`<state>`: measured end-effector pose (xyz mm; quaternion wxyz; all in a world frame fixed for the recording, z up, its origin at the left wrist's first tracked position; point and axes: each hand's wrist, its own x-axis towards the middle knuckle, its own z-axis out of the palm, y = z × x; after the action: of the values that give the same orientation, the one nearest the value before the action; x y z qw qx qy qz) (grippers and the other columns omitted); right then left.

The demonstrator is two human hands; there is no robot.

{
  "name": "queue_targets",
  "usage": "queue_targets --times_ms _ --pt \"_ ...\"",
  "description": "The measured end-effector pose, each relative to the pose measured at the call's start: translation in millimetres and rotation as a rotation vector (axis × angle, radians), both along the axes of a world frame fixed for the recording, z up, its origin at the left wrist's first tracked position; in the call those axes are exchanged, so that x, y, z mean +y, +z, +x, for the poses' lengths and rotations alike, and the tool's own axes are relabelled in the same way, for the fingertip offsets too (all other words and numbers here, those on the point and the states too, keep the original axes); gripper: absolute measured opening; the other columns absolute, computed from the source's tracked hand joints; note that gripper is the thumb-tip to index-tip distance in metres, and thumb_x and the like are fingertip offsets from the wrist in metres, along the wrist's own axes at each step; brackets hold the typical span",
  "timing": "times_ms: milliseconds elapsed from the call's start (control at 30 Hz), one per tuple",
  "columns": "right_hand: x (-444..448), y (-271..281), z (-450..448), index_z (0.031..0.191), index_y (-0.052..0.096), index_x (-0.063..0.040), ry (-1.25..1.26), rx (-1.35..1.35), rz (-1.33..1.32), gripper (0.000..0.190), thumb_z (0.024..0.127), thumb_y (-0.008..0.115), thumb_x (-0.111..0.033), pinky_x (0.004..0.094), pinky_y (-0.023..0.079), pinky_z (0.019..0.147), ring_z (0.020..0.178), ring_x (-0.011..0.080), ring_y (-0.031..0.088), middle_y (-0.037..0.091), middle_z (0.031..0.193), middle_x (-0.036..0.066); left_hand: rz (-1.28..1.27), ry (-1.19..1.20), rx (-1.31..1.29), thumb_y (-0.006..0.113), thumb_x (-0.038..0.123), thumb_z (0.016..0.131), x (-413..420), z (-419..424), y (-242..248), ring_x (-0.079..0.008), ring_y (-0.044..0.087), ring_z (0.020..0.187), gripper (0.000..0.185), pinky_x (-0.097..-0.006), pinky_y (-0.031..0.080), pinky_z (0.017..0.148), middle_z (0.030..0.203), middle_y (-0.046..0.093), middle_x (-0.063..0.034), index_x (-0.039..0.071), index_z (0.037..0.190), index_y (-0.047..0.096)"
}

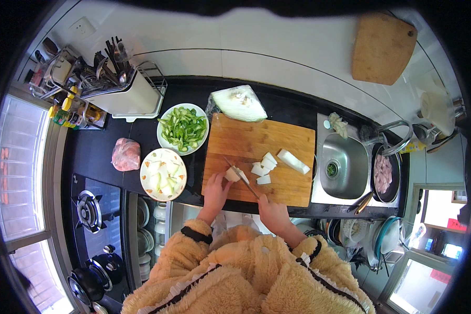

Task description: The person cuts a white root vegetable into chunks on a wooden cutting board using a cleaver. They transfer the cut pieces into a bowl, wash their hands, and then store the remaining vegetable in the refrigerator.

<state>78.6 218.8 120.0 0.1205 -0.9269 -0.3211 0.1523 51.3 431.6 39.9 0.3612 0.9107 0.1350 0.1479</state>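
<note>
My right hand (273, 214) is closed on the handle of a kitchen knife (248, 186), its blade slanting up and left through a pale piece of vegetable (232, 174). My left hand (215, 192) steadies that piece with its fingertips, left of the blade. Both are over the near part of a wooden cutting board (235, 137). Right of the knife lie several cut white pieces (261, 168) and a longer white chunk (293, 161). Behind the board's far edge rests a large plastic-wrapped wedge of pale vegetable (240, 103).
Left of the board stand a plate of sliced green peppers (183, 128), a patterned plate of pale pieces (163, 174) and bagged meat (126, 154). A gas hob (89, 212) is farther left. Rightward are a sink (345, 168) and a pan of raw meat (383, 174).
</note>
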Motion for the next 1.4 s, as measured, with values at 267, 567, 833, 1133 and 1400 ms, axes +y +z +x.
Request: queue_targets --times_ms 267,567,833,1133,1400 --pt "12 -17 5 0.093 0.047 -0.004 -0.021 0.065 -0.016 0.013 0.083 0.055 -0.009 0.0451 0.052 0.053 0.059 0.0341 0.066 0.064 0.067 0.015 -0.053 0.004 0.024 0.075 0.012 0.079 0 0 -3 -0.0282 0.064 0.078 0.031 -0.0353 0.052 0.067 0.094 0.062 -0.0132 0.001 0.105 0.062" --pt "14 -34 23 0.091 0.046 -0.004 -0.129 0.084 0.15 0.012 0.093 0.049 -0.015 0.0485 0.049 0.051 0.058 0.0378 0.063 0.064 0.066 0.016 0.002 -0.006 -0.015 0.076 0.013 0.078 2 3 -5 -0.0297 0.064 0.085 0.033 -0.0372 0.053 0.071 0.097 0.063 -0.0132 0.002 0.107 0.063" --pt "12 -5 12 0.09 0.045 -0.005 -0.034 0.018 0.152 0.018 0.096 0.05 -0.021 0.0529 0.045 0.049 0.056 0.0401 0.061 0.061 0.062 0.018 -0.101 0.051 -0.002 0.077 0.014 0.078 -1 -2 -2 -0.0271 0.065 0.081 0.034 -0.0351 0.053 0.068 0.093 0.062 -0.0127 0.001 0.105 0.061" --pt "19 -10 16 0.09 0.046 -0.004 -0.014 0.114 0.018 0.008 0.087 0.051 -0.009 0.049 0.051 0.054 0.06 0.0363 0.066 0.064 0.064 0.017 -0.104 0.061 0.007 0.077 0.012 0.078 0 2 5 -0.0298 0.065 0.078 0.029 -0.0365 0.052 0.066 0.09 0.063 -0.0131 0.001 0.1 0.062" --pt "39 -43 23 0.092 0.046 -0.003 -0.03 0.097 0.026 0.017 0.095 0.049 -0.019 0.0515 0.049 0.052 0.058 0.038 0.064 0.063 0.062 0.019 -0.158 0.055 0.035 0.076 0.011 0.078 3 5 6 -0.0315 0.065 0.081 0.028 -0.0374 0.052 0.068 0.092 0.063 -0.0149 0.001 0.1 0.063"
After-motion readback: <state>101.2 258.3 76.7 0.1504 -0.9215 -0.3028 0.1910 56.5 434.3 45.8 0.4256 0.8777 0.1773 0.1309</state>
